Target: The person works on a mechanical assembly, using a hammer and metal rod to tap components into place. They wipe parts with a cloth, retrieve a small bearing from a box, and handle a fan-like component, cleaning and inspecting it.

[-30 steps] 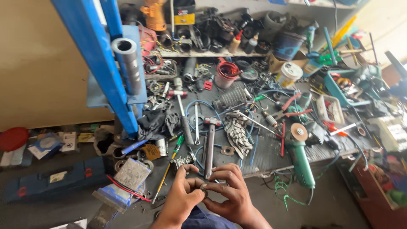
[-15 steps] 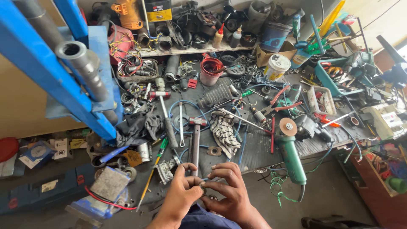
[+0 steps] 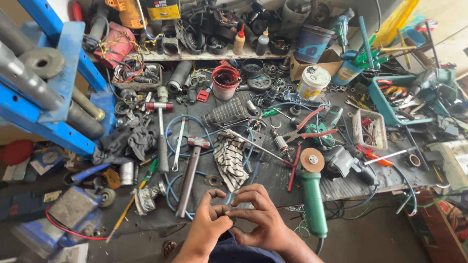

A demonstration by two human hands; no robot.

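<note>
i see both hands together at the near edge of the cluttered dark metal table (image 3: 273,178). the left hand (image 3: 207,226) and the right hand (image 3: 258,219) meet fingertip to fingertip, and both pinch a small dark metal part (image 3: 228,212) between thumbs and forefingers; the part is mostly covered by the fingers, so i cannot tell its shape. it sits just over the table's near edge, above the blue-clothed lap.

just beyond the hands on the table: a long steel hammer with a red-marked head (image 3: 190,175) lying tilted, its handle end near the left hand. right of it a black-and-white striped rag (image 3: 230,158) lies crumpled. at the near edge, right of the right hand, a green angle grinder with an orange disc (image 3: 312,192) lies with its body hanging past the edge. a thin blue cable (image 3: 170,187) loops under the hammer. towards the far edge stand a red round tin (image 3: 225,82) and a white plastic tub (image 3: 312,82). at the left end a blue steel frame (image 3: 53,97) rises over the table.
</note>
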